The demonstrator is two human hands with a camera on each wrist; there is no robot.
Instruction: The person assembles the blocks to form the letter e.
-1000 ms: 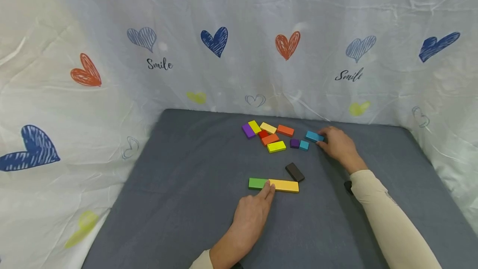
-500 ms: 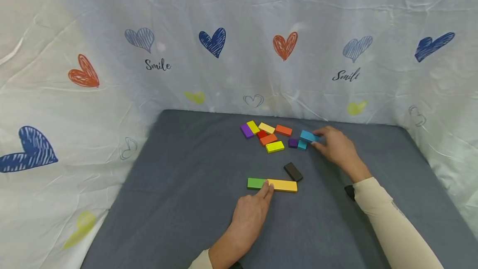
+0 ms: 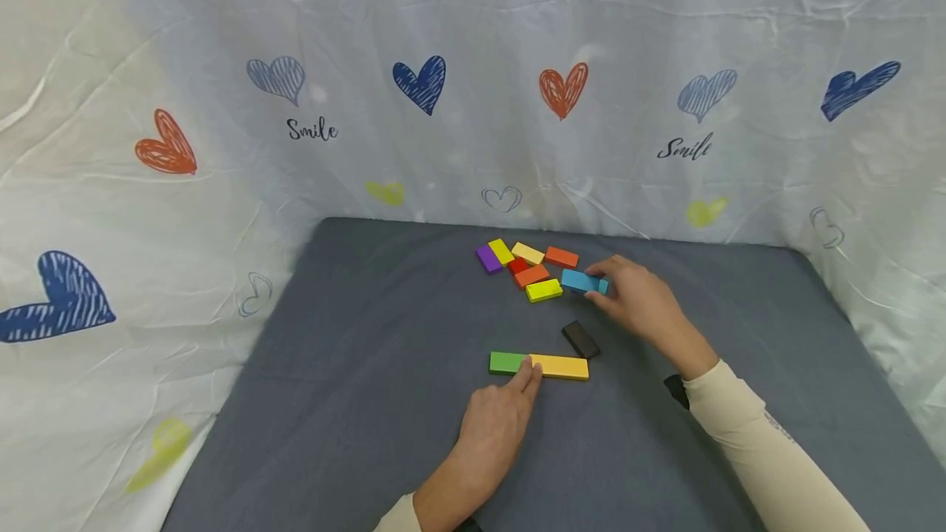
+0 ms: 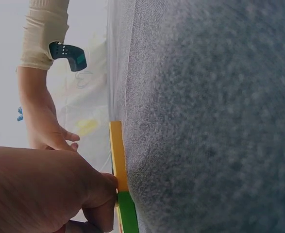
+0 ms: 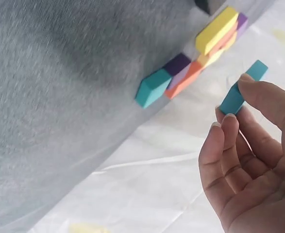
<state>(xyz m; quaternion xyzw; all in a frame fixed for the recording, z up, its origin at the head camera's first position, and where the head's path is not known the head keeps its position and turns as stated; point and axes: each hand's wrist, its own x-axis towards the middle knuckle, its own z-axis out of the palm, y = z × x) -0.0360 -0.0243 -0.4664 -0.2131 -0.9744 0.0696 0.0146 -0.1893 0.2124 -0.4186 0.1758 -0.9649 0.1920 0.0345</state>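
Note:
My right hand (image 3: 645, 302) pinches a long blue block (image 3: 579, 280) between thumb and fingers. In the right wrist view this blue block (image 5: 233, 99) is off the cloth, apart from the small blue block (image 5: 153, 88) and the dark purple block (image 5: 177, 68) beside it. Two extended fingers of my left hand (image 3: 493, 429) rest on the green block (image 3: 507, 363) and yellow-orange block (image 3: 565, 367), near where they meet end to end. A dark brown block (image 3: 580, 339) lies slantwise just behind the yellow-orange one.
Toward the table's back lie several loose blocks: a purple one (image 3: 489, 259), a bright yellow one (image 3: 544, 291), an orange one (image 3: 562, 258) and a cream one (image 3: 528, 254). Grey cloth (image 3: 355, 401) covers the table. A white heart-print curtain (image 3: 473, 146) hangs behind it.
My right hand has lifted the long blue block and carried it left, over the small blue and dark purple blocks. My left hand stays on the green and yellow-orange blocks.

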